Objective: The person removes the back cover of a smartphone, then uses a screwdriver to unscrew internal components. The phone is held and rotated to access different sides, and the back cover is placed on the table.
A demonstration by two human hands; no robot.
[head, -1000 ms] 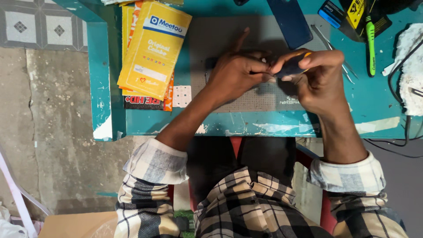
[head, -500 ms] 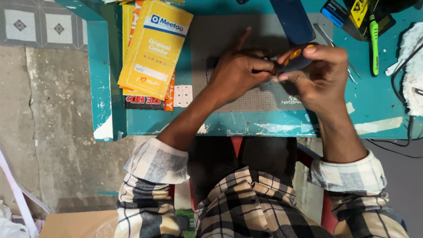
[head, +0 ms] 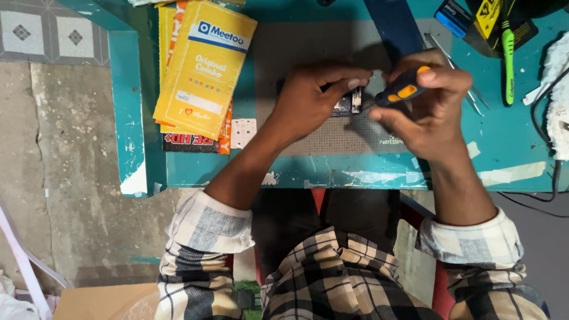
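Observation:
My left hand lies flat over a small opened electronic device on a grey work mat, pinning it down with the fingers. My right hand grips a black and orange screwdriver, its tip pointing left at the exposed end of the device. Most of the device is hidden under my left hand.
A stack of yellow and orange packets lies on the left of the teal table. A dark blue strip, tweezers, a green toothbrush, white cloth and a black cable sit at the back and right.
My right hand has shifted a little to the right and turned the screwdriver, which now shows more clearly. My left hand stays on the device.

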